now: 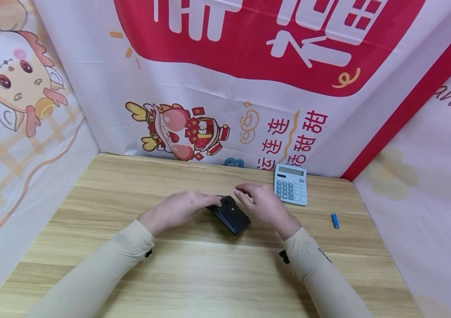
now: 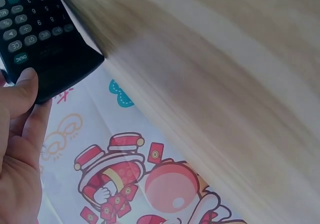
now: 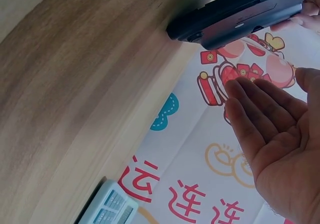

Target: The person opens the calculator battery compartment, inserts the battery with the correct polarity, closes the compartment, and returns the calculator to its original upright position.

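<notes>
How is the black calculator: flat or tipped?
Tipped: the left hand holds the black calculator by one end; the head view shows its back, the left wrist view its keys.

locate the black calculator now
In the head view, the black calculator is near the centre, held tilted in the left hand, the right hand to its right.

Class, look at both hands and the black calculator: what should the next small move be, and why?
Probably bring the right hand in to steady the black calculator: only the left hand grips it, by one end, tilted, while the right hand is empty and close by.
</notes>
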Action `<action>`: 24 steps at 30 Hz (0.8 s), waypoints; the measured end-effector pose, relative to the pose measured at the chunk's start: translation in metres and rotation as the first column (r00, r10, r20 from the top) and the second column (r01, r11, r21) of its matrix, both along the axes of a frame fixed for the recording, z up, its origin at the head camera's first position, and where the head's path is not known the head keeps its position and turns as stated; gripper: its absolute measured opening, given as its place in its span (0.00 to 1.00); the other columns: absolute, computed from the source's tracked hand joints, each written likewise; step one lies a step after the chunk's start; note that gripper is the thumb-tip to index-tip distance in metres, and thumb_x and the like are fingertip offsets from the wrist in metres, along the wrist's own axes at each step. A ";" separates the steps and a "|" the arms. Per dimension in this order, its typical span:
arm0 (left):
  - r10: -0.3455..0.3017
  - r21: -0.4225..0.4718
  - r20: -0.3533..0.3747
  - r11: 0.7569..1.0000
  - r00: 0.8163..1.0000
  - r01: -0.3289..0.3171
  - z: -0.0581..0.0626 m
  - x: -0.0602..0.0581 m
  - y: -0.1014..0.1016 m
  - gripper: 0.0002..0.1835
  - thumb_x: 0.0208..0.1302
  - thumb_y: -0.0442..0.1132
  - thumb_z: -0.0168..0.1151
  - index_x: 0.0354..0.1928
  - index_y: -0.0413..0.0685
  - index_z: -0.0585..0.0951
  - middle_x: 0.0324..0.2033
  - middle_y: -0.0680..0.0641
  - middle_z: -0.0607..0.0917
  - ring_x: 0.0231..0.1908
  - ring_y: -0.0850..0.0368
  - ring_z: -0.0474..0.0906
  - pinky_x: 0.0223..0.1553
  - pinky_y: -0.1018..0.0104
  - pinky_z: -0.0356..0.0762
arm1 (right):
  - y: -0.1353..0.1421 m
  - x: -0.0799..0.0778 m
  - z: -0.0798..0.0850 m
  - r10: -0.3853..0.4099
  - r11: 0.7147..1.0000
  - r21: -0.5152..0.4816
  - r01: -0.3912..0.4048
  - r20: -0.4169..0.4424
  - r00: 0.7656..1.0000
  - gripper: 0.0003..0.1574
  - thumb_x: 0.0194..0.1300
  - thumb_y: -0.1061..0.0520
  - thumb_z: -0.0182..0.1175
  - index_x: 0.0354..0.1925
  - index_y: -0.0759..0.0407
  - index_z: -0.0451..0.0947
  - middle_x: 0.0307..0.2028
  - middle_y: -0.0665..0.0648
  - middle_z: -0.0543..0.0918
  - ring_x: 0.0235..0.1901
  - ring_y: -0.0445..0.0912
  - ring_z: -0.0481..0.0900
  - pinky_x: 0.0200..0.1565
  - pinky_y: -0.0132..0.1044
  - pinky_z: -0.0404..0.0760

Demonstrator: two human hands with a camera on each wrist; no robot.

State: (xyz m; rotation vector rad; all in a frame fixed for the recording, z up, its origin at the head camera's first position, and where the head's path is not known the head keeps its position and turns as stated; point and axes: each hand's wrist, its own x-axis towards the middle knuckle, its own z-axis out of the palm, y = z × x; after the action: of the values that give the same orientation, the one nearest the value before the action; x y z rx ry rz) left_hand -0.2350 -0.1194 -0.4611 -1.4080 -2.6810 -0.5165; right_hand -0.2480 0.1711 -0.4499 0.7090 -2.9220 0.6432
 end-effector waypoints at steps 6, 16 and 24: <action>-0.006 -0.068 -0.032 0.998 0.999 0.003 -0.002 0.003 -0.005 0.29 0.77 0.30 0.59 0.72 0.68 0.74 0.70 0.59 0.82 0.67 0.59 0.81 0.65 0.57 0.84 | -0.002 0.000 -0.005 -0.011 1.000 0.007 0.010 0.058 0.998 0.31 0.80 0.30 0.48 0.61 0.44 0.85 0.57 0.47 0.90 0.57 0.43 0.88 0.58 0.45 0.89; -0.034 -0.141 -0.111 0.990 0.993 0.019 -0.004 0.005 -0.009 0.26 0.79 0.33 0.56 0.72 0.66 0.75 0.73 0.60 0.78 0.68 0.57 0.80 0.65 0.57 0.84 | -0.006 -0.004 -0.017 -0.001 0.996 0.084 -0.018 0.220 0.975 0.27 0.80 0.38 0.55 0.67 0.48 0.81 0.61 0.52 0.88 0.59 0.45 0.88 0.62 0.47 0.87; -0.033 -0.147 -0.136 0.989 0.990 0.013 -0.006 0.002 -0.008 0.24 0.79 0.34 0.56 0.71 0.64 0.76 0.67 0.56 0.84 0.65 0.57 0.82 0.63 0.57 0.85 | -0.008 -0.002 -0.017 0.051 0.990 0.112 -0.082 0.258 0.965 0.28 0.80 0.41 0.56 0.70 0.49 0.79 0.63 0.54 0.87 0.59 0.44 0.88 0.61 0.44 0.88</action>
State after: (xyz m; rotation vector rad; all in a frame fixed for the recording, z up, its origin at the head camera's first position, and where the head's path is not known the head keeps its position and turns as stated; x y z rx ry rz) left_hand -0.2332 -0.1277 -0.4673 -1.4532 -2.6412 -0.2184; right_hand -0.2500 0.1626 -0.4667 0.7955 -3.2098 0.6079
